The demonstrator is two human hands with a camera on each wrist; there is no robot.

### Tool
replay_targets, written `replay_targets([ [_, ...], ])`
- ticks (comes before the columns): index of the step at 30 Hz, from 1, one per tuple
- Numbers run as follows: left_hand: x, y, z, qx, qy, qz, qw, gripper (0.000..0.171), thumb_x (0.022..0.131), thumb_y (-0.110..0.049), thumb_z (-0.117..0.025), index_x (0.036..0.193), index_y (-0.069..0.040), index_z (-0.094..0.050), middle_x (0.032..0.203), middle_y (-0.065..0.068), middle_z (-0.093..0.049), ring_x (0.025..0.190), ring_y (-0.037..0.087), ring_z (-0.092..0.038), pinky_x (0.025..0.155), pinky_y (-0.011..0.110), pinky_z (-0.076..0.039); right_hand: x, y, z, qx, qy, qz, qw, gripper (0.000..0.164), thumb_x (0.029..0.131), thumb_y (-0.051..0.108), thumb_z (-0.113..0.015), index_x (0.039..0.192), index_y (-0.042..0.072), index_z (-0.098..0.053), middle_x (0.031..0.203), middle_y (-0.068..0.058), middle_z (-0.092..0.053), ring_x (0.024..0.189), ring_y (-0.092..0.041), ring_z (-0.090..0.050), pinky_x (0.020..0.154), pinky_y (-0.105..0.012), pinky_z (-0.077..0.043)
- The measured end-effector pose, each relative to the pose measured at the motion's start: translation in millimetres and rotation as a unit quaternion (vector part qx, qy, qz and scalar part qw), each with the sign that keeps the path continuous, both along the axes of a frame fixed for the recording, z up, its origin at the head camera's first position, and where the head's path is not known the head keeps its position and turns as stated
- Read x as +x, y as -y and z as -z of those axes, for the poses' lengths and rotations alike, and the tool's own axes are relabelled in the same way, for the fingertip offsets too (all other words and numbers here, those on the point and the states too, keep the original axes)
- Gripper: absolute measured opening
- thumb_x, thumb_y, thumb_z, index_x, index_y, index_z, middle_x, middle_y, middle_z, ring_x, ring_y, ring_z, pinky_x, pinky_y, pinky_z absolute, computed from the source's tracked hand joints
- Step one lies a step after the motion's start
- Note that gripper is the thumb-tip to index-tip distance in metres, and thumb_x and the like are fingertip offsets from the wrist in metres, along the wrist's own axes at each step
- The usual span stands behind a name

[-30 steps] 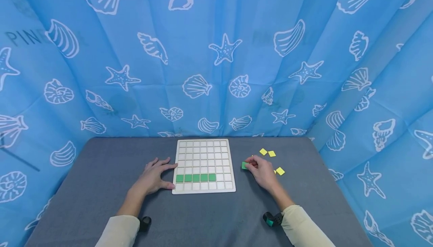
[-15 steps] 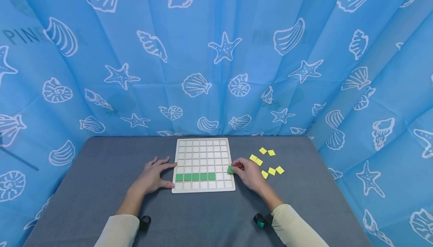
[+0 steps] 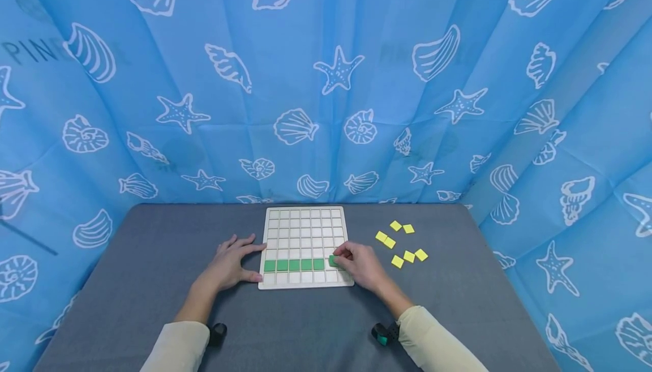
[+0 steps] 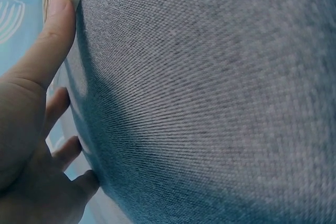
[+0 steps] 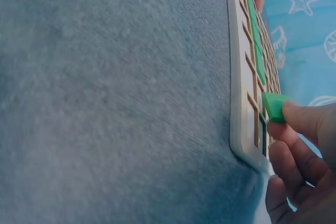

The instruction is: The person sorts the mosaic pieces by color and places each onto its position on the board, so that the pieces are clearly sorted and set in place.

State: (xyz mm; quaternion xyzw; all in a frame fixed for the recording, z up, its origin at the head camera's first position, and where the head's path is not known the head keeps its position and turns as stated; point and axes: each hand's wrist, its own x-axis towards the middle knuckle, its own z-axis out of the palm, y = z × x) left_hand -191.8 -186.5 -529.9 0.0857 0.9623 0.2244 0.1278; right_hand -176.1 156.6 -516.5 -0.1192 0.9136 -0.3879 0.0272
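As the right hand [image 3: 363, 263] pinches a square green tile [image 3: 333, 260], tilted over board [image 3: 305, 242], left hand [image 3: 230, 263] splayed

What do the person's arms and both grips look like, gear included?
The left grip and right grip are bare, ungloved. The left sleeve and right sleeve are long, plain and pale cream. Near the sleeve ends sit a rounded black left wrist device and a black right wrist device, the latter with a teal-green patch. No cables show.
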Motion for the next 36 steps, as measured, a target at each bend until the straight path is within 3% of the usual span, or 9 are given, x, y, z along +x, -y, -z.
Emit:
replay_targets([
  [6, 0.4, -1.8, -1.5, 0.006, 0.004, -0.004, 1.0000, 0.087, 0.068, -0.050, -0.089, 0.146, -0.029, -0.057, 0.165, 0.011, -0.038, 0.156, 0.051, -0.014, 0.121, 0.074, -0.010, -1.3, 2.9, 3.1, 0.005, 0.000, -0.013, 1.000, 0.005, 0.094, 0.016, -0.073, 0.098, 0.012, -0.075, 0.084, 0.006, -0.071, 0.074, -0.003, -0.060, 0.066, -0.020, -0.048],
  [17, 1.0, -1.1, -2.2, 0.003, -0.003, -0.003, 1.0000, 0.087, 0.069, -0.050, -0.089, 0.147, -0.030, -0.057, 0.165, 0.011, -0.038, 0.156, 0.051, -0.015, 0.121, 0.074, -0.011, 0.5, 4.6, 6.4, 0.061, -0.063, -0.035, 0.996, 0.008, 0.093, 0.016, -0.076, 0.099, 0.013, -0.078, 0.093, 0.005, -0.065, 0.087, -0.009, -0.055, 0.076, -0.028, -0.047],
  [25, 0.6, -0.7, -2.3, 0.004, -0.009, 0.001, 1.0000, 0.086, 0.070, -0.050, -0.088, 0.147, -0.030, -0.057, 0.165, 0.010, -0.038, 0.156, 0.051, -0.015, 0.121, 0.074, -0.011, 3.0, 3.1, 4.3, 0.121, -0.131, -0.073, 0.981, 0.016, 0.092, 0.019, -0.077, 0.105, 0.012, -0.082, 0.105, -0.003, -0.065, 0.092, -0.015, -0.053, 0.077, -0.033, -0.046],
  [29, 0.6, 0.5, -0.6, 0.005, -0.006, 0.002, 1.0000, 0.087, 0.069, -0.051, -0.088, 0.147, -0.031, -0.056, 0.165, 0.010, -0.037, 0.156, 0.051, -0.014, 0.121, 0.074, -0.011, 4.6, 2.3, 2.3, 0.139, -0.143, -0.085, 0.976, 0.022, 0.092, 0.021, -0.077, 0.112, 0.012, -0.080, 0.114, -0.007, -0.066, 0.100, -0.020, -0.056, 0.084, -0.040, -0.049],
  [36, -0.5, 1.0, 0.5, 0.009, 0.006, 0.001, 0.9999, 0.089, 0.068, -0.053, -0.088, 0.148, -0.031, -0.055, 0.166, 0.010, -0.036, 0.156, 0.050, -0.012, 0.121, 0.074, -0.010, 2.7, -0.9, 0.6, 0.166, -0.168, -0.056, 0.970, 0.039, 0.097, 0.031, -0.071, 0.132, 0.015, -0.069, 0.132, -0.013, -0.061, 0.111, -0.027, -0.059, 0.091, -0.046, -0.052],
])
